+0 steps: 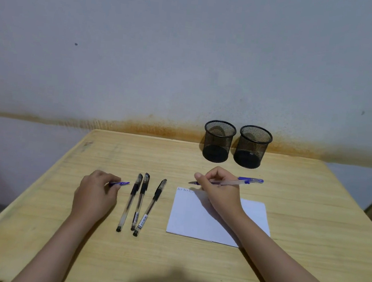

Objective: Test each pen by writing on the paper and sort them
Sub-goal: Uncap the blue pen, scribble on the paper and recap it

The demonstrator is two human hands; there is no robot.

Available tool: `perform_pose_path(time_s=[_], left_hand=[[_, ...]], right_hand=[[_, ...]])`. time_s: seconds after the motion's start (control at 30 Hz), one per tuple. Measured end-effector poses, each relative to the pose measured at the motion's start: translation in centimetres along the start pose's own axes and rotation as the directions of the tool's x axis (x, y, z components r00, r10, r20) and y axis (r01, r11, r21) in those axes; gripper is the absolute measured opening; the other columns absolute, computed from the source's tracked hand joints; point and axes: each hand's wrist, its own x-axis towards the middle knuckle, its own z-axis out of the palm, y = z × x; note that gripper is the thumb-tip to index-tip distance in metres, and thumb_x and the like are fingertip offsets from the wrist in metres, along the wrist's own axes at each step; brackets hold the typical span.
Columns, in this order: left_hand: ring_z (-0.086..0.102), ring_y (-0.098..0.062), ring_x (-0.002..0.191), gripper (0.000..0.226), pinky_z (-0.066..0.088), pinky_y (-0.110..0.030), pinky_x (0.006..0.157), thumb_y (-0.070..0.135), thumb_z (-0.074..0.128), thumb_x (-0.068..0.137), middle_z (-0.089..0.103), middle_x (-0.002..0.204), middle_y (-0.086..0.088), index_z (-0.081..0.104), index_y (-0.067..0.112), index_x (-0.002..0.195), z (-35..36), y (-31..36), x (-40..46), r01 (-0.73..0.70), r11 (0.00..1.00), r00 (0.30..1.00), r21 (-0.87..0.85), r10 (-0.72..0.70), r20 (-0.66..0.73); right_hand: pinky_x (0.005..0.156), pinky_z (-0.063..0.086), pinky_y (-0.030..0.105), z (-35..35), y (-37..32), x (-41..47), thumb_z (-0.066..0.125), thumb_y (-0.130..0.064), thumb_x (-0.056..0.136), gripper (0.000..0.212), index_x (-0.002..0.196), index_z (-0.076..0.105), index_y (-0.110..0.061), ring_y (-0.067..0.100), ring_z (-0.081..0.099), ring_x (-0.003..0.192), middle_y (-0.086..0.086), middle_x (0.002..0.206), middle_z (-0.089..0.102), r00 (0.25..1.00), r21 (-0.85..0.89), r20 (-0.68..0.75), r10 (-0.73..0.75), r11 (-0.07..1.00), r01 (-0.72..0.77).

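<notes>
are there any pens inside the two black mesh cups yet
No, both mesh cups look empty, while three black pens lie on the table and the right hand holds a blue pen.

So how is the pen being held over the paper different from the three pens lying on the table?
The blue pen is uncapped and held in the right hand, tip just past the paper's top edge; the three black pens lie capped, untouched, on the table. Its trim is blue, theirs black. All share clear barrels.
</notes>
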Motion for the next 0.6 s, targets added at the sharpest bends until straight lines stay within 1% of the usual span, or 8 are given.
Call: perform_pose_path(time_s=[0.07, 0.13, 0.23, 0.3, 0.37, 0.43, 0.5, 0.6], left_hand=[[0.059, -0.025, 0.087, 0.011, 0.05, -0.038, 0.072, 0.018, 0.064, 0.083, 0.063, 0.088, 0.0, 0.071, 0.017, 0.092, -0.1, 0.4, 0.2, -0.02, 0.998, 1.0, -0.055, 0.019, -0.021], [0.061, -0.017, 0.079, 0.009, 0.048, -0.029, 0.067, 0.014, 0.062, 0.085, 0.066, 0.085, 0.001, 0.071, 0.016, 0.089, -0.5, 1.7, -0.1, -0.032, 0.975, 0.999, -0.221, 0.024, -0.039], [0.061, -0.007, 0.062, 0.018, 0.045, -0.016, 0.056, 0.009, 0.061, 0.087, 0.069, 0.073, 0.0, 0.074, 0.021, 0.083, -1.0, 4.9, -1.1, 0.021, 0.824, 0.999, -0.567, 0.004, 0.043], [0.063, -0.008, 0.062, 0.026, 0.05, -0.019, 0.06, 0.004, 0.062, 0.086, 0.07, 0.068, 0.001, 0.075, 0.026, 0.08, -1.4, 6.7, -1.5, 0.001, 0.722, 0.99, -0.692, 0.096, 0.102], [0.065, -0.011, 0.066, 0.03, 0.051, -0.021, 0.065, 0.001, 0.062, 0.084, 0.072, 0.072, 0.004, 0.075, 0.027, 0.078, -1.8, 8.1, -1.6, -0.048, 0.694, 0.971, -0.718, 0.2, 0.129], [0.064, -0.01, 0.066, 0.028, 0.05, -0.018, 0.064, -0.001, 0.062, 0.084, 0.072, 0.075, 0.0, 0.075, 0.024, 0.081, -2.0, 9.2, -1.9, -0.068, 0.663, 0.959, -0.746, 0.249, 0.134], [0.064, -0.008, 0.067, 0.024, 0.048, -0.019, 0.065, 0.0, 0.062, 0.084, 0.071, 0.076, 0.001, 0.075, 0.02, 0.084, -1.8, 10.0, -2.0, -0.09, 0.665, 0.946, -0.742, 0.289, 0.145], [0.064, -0.011, 0.071, 0.025, 0.049, -0.027, 0.068, 0.002, 0.063, 0.084, 0.069, 0.076, 0.004, 0.076, 0.023, 0.084, -1.5, 10.5, -2.2, -0.112, 0.678, 0.926, -0.726, 0.336, 0.171]], right_hand=[[0.05, 0.045, 0.013, 0.0, -1.4, -0.7, 0.072, -0.01, 0.081, 0.015, 0.071, 0.065, 0.0, 0.003, 0.058, 0.053, 0.009, 0.066, 0.064, 0.998, 0.027, 0.062, 0.002, 1.0, -0.003], [0.041, 0.041, 0.015, -0.3, -2.5, -1.6, 0.068, -0.005, 0.083, 0.009, 0.075, 0.068, -0.002, 0.003, 0.054, 0.044, 0.009, 0.066, 0.066, 0.99, 0.09, 0.144, -0.005, 0.996, -0.008], [0.038, 0.04, 0.02, -0.8, -3.6, -2.7, 0.064, -0.002, 0.086, 0.011, 0.079, 0.07, -0.008, 0.008, 0.047, 0.04, 0.005, 0.067, 0.071, 0.979, 0.16, 0.201, -0.03, 0.987, -0.003], [0.038, 0.039, 0.021, -1.1, -4.1, -3.1, 0.066, -0.007, 0.083, 0.007, 0.078, 0.069, -0.011, 0.011, 0.045, 0.039, 0.002, 0.066, 0.072, 0.98, 0.197, 0.193, -0.035, 0.98, -0.004], [0.037, 0.039, 0.022, -1.4, -4.5, -3.3, 0.065, -0.016, 0.076, 0.004, 0.077, 0.067, -0.012, 0.014, 0.043, 0.039, 0.003, 0.066, 0.072, 0.984, 0.208, 0.176, -0.029, 0.978, -0.009], [0.037, 0.038, 0.022, -1.8, -4.8, -3.5, 0.066, -0.018, 0.075, 0.007, 0.076, 0.065, -0.011, 0.014, 0.043, 0.039, 0.005, 0.067, 0.073, 0.985, 0.201, 0.167, -0.033, 0.98, -0.001], [0.037, 0.039, 0.021, -2.2, -4.9, -3.6, 0.069, -0.011, 0.08, 0.006, 0.076, 0.065, -0.011, 0.012, 0.044, 0.039, 0.006, 0.068, 0.073, 0.984, 0.187, 0.169, -0.051, 0.982, 0.018], [0.038, 0.04, 0.021, -2.7, -5.2, -3.8, 0.066, -0.003, 0.085, 0.01, 0.077, 0.065, -0.01, 0.007, 0.048, 0.04, 0.005, 0.068, 0.072, 0.982, 0.155, 0.17, -0.077, 0.987, 0.051]])
